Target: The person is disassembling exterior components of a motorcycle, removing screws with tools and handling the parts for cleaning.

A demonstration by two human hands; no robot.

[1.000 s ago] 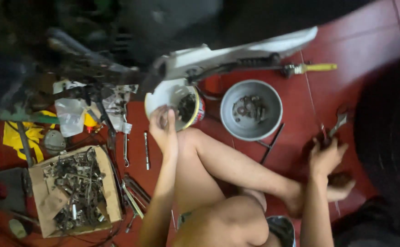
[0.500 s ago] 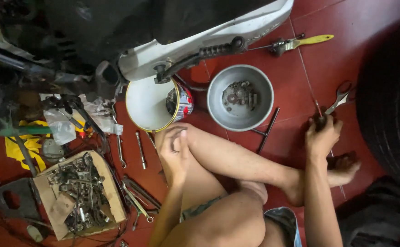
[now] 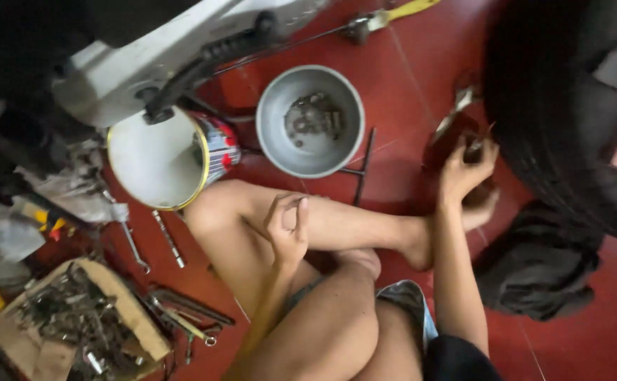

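The person sits on a floor (image 3: 590, 339) of dark red glossy tiles with thin pale joints, one bare leg stretched across it.

The left hand (image 3: 287, 226) rests on the shin, fingers loosely curled and holding nothing. The right hand (image 3: 463, 166) reaches out to the floor beside a big black tyre (image 3: 569, 106) at the right edge. Its fingers are closed around a small dark part, too blurred to tell what it is. Pliers (image 3: 456, 106) lie on the tiles just beyond that hand.

A grey metal bowl (image 3: 310, 159) with small bolts in its bottom stands on the floor above the leg. A thin black rod (image 3: 361, 164) lies just beside it. To the left a tin (image 3: 157, 162) lies on its side, its pale round end towards the camera. Above it hangs a white machine panel (image 3: 125, 67) with a black bar across it. A screwdriver (image 3: 393, 14) with a yellow handle lies at the top.

At lower left a cardboard box (image 3: 121, 310) holds a jumble of metal tools, and wrenches (image 3: 181, 317) lie loose beside it. A dark cloth (image 3: 534, 268) is heaped on the tiles at the right, under the tyre.
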